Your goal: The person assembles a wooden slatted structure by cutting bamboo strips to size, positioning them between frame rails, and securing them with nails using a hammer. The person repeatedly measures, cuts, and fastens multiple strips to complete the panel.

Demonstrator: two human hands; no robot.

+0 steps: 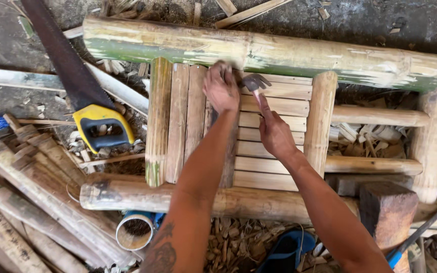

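Note:
My left hand point(221, 90) presses down on the top end of an upright bamboo slat point(196, 121), close under the thick top pole point(259, 53) of a bamboo frame. My right hand point(275, 132) grips the handle of a claw hammer whose dark head point(254, 81) sits just right of my left fingers. The hammer head hovers over the horizontal slats point(271, 146). Whether a nail is held under my left fingers cannot be told.
A hand saw with a yellow and black handle point(99, 126) lies at the left. Split bamboo poles point(26, 197) are piled at lower left. A wooden block point(386, 210) stands at lower right, a blue sandal point(287, 248) and wood chips near the bottom.

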